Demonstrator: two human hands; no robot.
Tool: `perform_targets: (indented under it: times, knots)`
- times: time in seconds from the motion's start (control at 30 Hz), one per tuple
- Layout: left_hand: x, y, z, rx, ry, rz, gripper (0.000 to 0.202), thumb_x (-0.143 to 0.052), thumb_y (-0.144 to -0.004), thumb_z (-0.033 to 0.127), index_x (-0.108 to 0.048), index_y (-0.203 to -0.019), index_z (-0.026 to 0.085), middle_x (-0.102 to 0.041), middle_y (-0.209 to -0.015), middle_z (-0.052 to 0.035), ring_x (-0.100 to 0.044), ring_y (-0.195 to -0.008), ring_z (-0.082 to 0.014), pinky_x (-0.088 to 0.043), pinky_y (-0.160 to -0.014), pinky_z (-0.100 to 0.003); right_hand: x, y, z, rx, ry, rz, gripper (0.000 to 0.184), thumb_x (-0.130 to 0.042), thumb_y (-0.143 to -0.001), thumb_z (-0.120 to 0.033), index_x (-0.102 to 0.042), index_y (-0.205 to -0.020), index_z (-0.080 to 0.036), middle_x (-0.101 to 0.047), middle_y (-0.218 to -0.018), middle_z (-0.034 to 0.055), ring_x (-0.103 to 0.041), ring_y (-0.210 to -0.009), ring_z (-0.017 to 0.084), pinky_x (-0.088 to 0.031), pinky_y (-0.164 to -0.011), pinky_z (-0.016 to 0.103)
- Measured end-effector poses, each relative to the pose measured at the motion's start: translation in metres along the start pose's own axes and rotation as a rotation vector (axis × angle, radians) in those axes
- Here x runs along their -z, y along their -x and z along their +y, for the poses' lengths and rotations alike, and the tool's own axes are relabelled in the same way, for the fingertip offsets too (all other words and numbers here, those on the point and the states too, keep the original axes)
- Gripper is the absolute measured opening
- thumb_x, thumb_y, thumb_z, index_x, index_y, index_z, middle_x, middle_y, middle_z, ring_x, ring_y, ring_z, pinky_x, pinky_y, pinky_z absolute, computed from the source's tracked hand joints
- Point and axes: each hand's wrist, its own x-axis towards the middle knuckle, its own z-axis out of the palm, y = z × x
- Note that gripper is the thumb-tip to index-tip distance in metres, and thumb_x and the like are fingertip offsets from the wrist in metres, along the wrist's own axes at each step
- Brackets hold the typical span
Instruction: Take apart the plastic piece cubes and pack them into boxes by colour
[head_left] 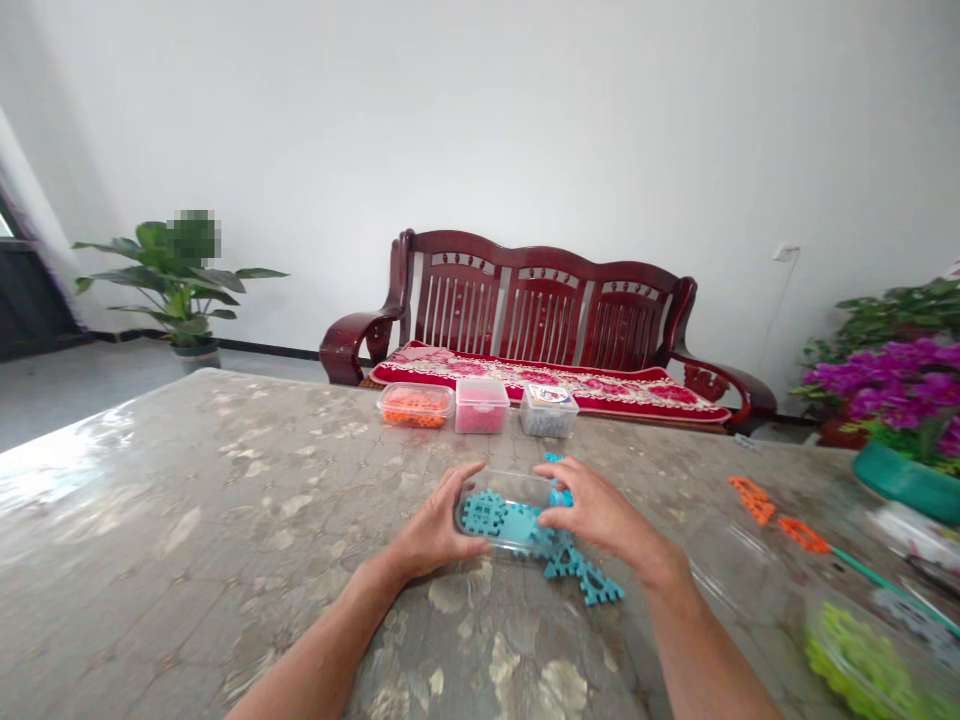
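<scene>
A clear plastic box (517, 483) sits on the table in front of me, with teal toothed building pieces (484, 512) inside. My left hand (442, 520) wraps its left end, thumb at the near side and fingers at the far side. Over the right end is my right hand (592, 505), thumb and fingers apart. Bright blue (561, 496) shows between them; whether they touch it is unclear. Teal triangular pieces (598, 586) lie by the box's near right corner, partly overlapping it in view. A small blue piece (553, 458) lies beyond the box.
Three boxes stand farther back: one with orange pieces (415, 408), one pink (481, 408), one grey (549, 412). To the right are orange pieces (752, 499), a clear lid (731, 565), a box of lime-green pieces (862, 665) and a flower pot (907, 478).
</scene>
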Motion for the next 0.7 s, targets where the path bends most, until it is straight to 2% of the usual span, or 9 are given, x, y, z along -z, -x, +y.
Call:
perform_targets:
  times: [0.17, 0.33, 0.5, 0.7]
  knots:
    - [0.001, 0.0, -0.001, 0.018, -0.001, -0.009, 0.096, -0.084, -0.061, 0.032, -0.037, -0.145, 0.024, -0.044, -0.144, -0.0125, -0.054, -0.124, -0.0318, -0.045, -0.107, -0.049, 0.018, 0.003, 0.05, -0.158, 0.189, 0.084, 0.051, -0.066, -0.073, -0.024, -0.064, -0.124, -0.021, -0.065, -0.123, 0.0107, -0.06, -0.115, 0.027, -0.043, -0.098, 0.035]
    - [0.001, 0.0, 0.002, 0.022, 0.0, -0.01, 0.093, -0.083, -0.062, 0.03, -0.039, -0.144, 0.024, -0.044, -0.144, -0.0128, -0.054, -0.124, -0.032, -0.044, -0.107, -0.048, 0.014, 0.006, 0.09, -0.427, 0.369, -0.006, 0.062, -0.073, -0.063, -0.025, -0.063, -0.123, -0.02, -0.066, -0.123, 0.0147, -0.061, -0.114, 0.033, -0.048, -0.09, 0.04]
    - [0.002, 0.0, 0.003, 0.029, -0.001, -0.013, 0.092, -0.081, -0.061, 0.027, -0.039, -0.143, 0.023, -0.044, -0.144, -0.0131, -0.053, -0.125, -0.0325, -0.044, -0.107, -0.048, 0.002, 0.004, 0.099, -0.496, 0.387, -0.044, 0.065, -0.077, -0.053, -0.02, -0.066, -0.117, -0.026, -0.069, -0.119, 0.0129, -0.065, -0.107, 0.036, -0.051, -0.083, 0.041]
    - [0.001, 0.0, 0.002, 0.036, 0.002, -0.014, 0.092, -0.08, -0.061, 0.025, -0.039, -0.143, 0.023, -0.043, -0.144, -0.0127, -0.052, -0.126, -0.032, -0.043, -0.108, -0.049, -0.005, 0.006, 0.102, -0.484, 0.377, -0.023, 0.049, -0.064, -0.057, -0.009, -0.072, -0.103, -0.023, -0.07, -0.115, 0.0153, -0.067, -0.105, 0.037, -0.051, -0.08, 0.04]
